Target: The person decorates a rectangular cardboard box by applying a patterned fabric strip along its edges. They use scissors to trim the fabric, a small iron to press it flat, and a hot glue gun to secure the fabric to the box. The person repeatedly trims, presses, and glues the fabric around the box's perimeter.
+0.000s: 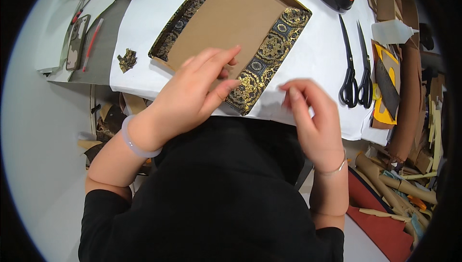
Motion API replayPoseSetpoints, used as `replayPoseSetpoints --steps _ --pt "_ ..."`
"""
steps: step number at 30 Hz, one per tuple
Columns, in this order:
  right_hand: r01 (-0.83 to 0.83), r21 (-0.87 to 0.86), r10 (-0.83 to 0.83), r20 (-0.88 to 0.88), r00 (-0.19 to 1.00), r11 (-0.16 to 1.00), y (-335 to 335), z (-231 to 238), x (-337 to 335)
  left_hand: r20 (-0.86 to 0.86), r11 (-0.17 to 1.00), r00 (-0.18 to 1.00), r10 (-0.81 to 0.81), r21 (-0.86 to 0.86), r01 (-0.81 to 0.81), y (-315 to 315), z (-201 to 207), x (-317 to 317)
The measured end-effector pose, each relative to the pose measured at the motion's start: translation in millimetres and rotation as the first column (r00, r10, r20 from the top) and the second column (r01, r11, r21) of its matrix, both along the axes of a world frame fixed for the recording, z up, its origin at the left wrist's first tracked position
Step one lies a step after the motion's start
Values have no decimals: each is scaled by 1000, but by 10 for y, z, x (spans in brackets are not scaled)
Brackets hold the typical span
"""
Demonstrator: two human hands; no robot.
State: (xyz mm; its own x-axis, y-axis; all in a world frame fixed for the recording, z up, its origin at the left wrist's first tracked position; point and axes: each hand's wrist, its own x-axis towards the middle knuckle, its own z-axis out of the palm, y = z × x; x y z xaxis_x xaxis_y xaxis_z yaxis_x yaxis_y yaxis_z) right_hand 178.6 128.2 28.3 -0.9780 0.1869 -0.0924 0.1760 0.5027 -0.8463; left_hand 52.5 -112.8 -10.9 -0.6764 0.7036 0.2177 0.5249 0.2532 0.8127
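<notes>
A shallow box (230, 14) lies tilted on the white-covered table, its inside plain brown. Black-and-gold patterned fabric (269, 55) covers its right side, and the same pattern lines the left wall. My left hand (195, 86) is over the near left part of the box, index finger stretched out and thumb apart from it, with nothing seen between them. Whether it touches the box I cannot tell. To the right of the box's near corner is my right hand (315, 118), thumb and fingertips drawn together in a pinch. Anything between those fingertips is too small or blurred to make out.
Two black-handled scissors (349, 86) lie on the right beside a yellow-and-black tool (387, 89) and a translucent squeeze bottle (392, 32). Leftward are a fabric scrap (127, 60), a red pen (92, 45) and a phone (77, 43). Offcuts (404, 185) heap at the lower right.
</notes>
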Motion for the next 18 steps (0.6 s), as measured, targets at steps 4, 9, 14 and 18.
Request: replayPoseSetpoints --steps 4,9,14,18 --pt "-87 313 220 -420 880 946 104 -92 -527 -374 994 927 39 -79 -74 -246 -214 -54" --pt "-395 372 517 -325 792 840 -148 -30 -942 -293 997 956 31 -53 -48 -368 -293 -192" --pt "-698 228 720 -22 693 679 -455 -106 -1228 -211 992 970 -124 -16 123 -545 -263 -641" --pt "-769 -91 759 272 592 632 -694 64 -1423 -212 972 950 -229 -2 234 -661 -273 -1047"
